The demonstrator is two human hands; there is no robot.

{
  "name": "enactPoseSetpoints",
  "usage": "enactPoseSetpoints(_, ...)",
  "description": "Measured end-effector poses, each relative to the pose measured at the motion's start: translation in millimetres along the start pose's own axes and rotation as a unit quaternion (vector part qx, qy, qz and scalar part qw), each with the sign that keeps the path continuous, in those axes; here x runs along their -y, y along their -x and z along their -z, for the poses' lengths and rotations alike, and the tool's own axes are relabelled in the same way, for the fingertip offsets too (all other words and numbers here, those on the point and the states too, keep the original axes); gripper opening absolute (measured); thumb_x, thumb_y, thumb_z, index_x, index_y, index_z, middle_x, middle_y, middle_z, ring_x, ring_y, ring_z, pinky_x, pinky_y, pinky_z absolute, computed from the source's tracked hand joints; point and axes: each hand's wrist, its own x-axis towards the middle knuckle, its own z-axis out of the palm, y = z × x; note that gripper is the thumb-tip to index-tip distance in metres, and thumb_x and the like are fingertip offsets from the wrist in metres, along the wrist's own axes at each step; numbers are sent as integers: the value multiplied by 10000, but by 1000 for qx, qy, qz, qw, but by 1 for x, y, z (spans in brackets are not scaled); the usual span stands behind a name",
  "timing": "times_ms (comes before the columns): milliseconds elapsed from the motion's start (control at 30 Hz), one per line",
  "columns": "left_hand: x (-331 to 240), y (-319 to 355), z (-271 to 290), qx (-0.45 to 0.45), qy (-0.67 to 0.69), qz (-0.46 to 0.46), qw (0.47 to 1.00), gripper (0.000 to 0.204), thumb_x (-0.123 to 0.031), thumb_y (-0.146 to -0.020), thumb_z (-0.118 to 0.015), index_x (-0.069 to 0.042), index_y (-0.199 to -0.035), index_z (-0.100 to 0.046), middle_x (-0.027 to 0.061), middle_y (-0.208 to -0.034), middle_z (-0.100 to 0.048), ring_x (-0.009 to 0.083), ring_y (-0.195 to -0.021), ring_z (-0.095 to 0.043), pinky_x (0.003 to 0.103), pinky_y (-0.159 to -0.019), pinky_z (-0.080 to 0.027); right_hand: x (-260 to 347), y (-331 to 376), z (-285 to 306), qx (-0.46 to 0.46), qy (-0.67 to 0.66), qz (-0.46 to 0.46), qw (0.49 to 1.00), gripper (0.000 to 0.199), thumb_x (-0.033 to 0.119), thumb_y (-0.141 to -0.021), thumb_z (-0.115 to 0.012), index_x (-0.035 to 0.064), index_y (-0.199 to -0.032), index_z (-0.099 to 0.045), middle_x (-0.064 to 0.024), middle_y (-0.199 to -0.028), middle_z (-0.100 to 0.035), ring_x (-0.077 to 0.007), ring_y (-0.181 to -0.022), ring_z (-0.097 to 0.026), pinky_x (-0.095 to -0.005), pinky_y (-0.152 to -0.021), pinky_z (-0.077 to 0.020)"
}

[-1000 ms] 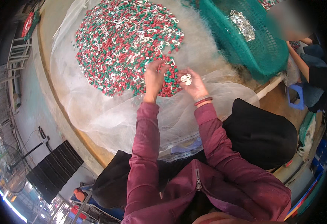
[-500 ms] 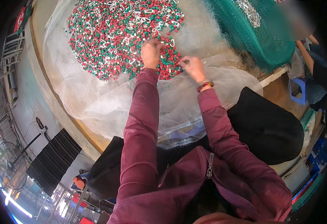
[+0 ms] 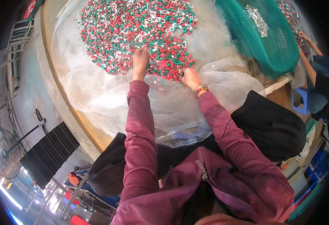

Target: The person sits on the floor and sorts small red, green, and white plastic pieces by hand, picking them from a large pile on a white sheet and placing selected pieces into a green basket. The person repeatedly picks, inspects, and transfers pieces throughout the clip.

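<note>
A wide heap of small red, green and white pieces (image 3: 119,35) is spread before me on a sheer white mesh cloth (image 3: 108,103). Pale clip-like loops (image 3: 157,18) lie scattered among the pieces. My left hand (image 3: 140,63) is at the heap's near side with its fingers curled together. Whatever may be in those fingers is hidden. My right hand (image 3: 190,78) pinches at the heap's near right edge. Its fingertips are closed on something small that I cannot make out.
To the right stands a green mesh-lined basket (image 3: 273,60) holding a bunch of pale clips (image 3: 257,20). Beyond it a co-worker's hand (image 3: 304,36) reaches to another coloured heap (image 3: 290,17). A blue stool (image 3: 300,101) is at right, a black ribbed panel (image 3: 50,153) at lower left.
The view has shifted. Relative to the heap, both my hands have moved left and nearer to me. More of the green basket and the co-worker's hand now shows.
</note>
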Motion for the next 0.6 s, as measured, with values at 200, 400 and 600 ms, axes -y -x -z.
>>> enactPoseSetpoints(200,13,-18,-38,-89,-333,-29,938,431,-449,-744,-697,-20,-762,-669,220,-803,-657,383,-797,-642,466,-732,-501,15,-15,58,22,-615,-106,781,127,179,-825,-603,52,-824,-602,-25,-641,-571,-108,-535,-540,-235,-424,-383)
enactPoseSetpoints(400,30,-57,-55,22,-351,-94,931,346,-378,-784,-640,-43,-717,-688,173,-752,-666,318,-718,-652,425,-649,-490,3,-35,90,-12,-646,-44,762,130,159,-863,-517,67,-926,-585,-49,-771,-598,-163,-687,-608,-233,-465,-403)
enactPoseSetpoints(600,42,-46,-56,35,-348,-141,926,281,-293,-742,-658,-27,-827,-689,187,-806,-664,312,-761,-654,413,-685,-514,-10,-84,81,-24,-432,13,901,373,257,-907,-462,56,-1208,-555,-80,-1138,-595,-172,-1004,-568,-326,-867,-460)
